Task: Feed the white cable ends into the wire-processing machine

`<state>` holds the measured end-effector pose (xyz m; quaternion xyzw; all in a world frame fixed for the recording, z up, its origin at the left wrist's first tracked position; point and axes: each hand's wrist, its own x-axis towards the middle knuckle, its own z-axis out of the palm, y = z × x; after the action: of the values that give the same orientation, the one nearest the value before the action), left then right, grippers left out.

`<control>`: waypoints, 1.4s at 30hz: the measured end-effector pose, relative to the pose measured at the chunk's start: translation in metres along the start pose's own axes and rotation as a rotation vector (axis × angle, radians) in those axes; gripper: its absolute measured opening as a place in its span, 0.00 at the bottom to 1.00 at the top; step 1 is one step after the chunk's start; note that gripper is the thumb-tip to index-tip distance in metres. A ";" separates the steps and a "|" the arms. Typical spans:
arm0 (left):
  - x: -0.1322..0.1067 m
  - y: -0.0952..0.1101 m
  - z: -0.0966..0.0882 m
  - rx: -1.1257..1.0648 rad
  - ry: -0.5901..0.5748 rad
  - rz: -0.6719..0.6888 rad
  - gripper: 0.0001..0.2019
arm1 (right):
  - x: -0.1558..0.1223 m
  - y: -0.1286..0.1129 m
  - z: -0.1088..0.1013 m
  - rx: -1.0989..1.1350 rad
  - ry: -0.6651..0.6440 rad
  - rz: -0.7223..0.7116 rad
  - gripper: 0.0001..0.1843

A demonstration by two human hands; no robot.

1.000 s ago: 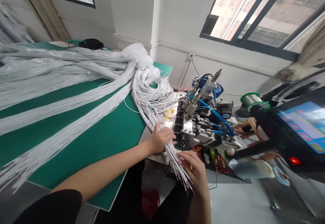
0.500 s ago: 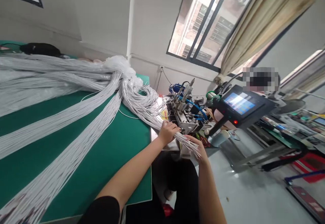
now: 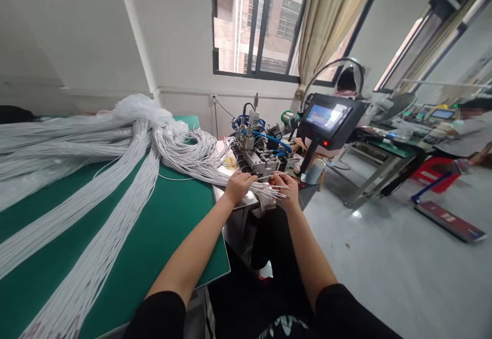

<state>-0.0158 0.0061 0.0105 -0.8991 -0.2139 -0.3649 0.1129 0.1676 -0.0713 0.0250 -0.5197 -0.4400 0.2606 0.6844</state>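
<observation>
Two bare hands are close together but not touching, just in front of a pneumatic benchtop machine (image 3: 253, 152). The left hand (image 3: 237, 186) is wrapped on a bundle of white wires (image 3: 265, 190). The right hand (image 3: 289, 188) has its fingers closed at the free ends of these wires; how many it pinches, I cannot tell. The bundle lies before the machine and curves away to its left, toward a green-topped table (image 3: 165, 221). Further left of the machine, long straight wires (image 3: 107, 236) spread over this table, with clear plastic wrapping (image 3: 138, 104) at their far end. To the right of the machine stand a pale cup (image 3: 315, 171) and a touchscreen panel (image 3: 330, 119). Well apart on its right, one person (image 3: 467, 136) is beside another table (image 3: 408, 145). Behind the machine are a sliding window (image 3: 255, 26) and a beige curtain (image 3: 325, 16).
</observation>
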 end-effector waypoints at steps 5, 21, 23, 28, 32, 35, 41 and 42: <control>-0.003 0.000 -0.001 -0.003 -0.028 0.031 0.16 | 0.000 -0.013 0.000 -0.067 0.065 -0.029 0.22; -0.004 0.007 0.007 0.008 -0.053 -0.052 0.15 | 0.029 0.010 -0.008 0.069 -0.111 0.019 0.18; -0.004 0.007 0.009 -0.032 -0.040 -0.058 0.16 | 0.032 0.012 -0.013 0.179 -0.187 0.102 0.16; -0.004 0.011 0.010 -0.064 -0.058 -0.102 0.16 | 0.042 0.029 -0.023 0.306 -0.310 0.284 0.13; -0.001 0.011 0.007 -0.034 -0.102 -0.140 0.19 | 0.045 0.046 -0.022 0.021 -0.290 0.216 0.13; -0.001 0.010 0.004 0.022 -0.113 -0.150 0.21 | 0.043 0.050 -0.020 -0.254 -0.295 0.096 0.12; 0.000 0.012 0.002 0.062 -0.107 -0.147 0.20 | 0.046 0.054 -0.016 -0.299 -0.323 0.058 0.15; 0.000 0.013 0.001 0.064 -0.110 -0.151 0.20 | 0.047 0.057 -0.015 -0.275 -0.332 0.077 0.16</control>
<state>-0.0085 -0.0048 0.0092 -0.8950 -0.2986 -0.3153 0.1016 0.2091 -0.0219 -0.0139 -0.5745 -0.5577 0.3062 0.5149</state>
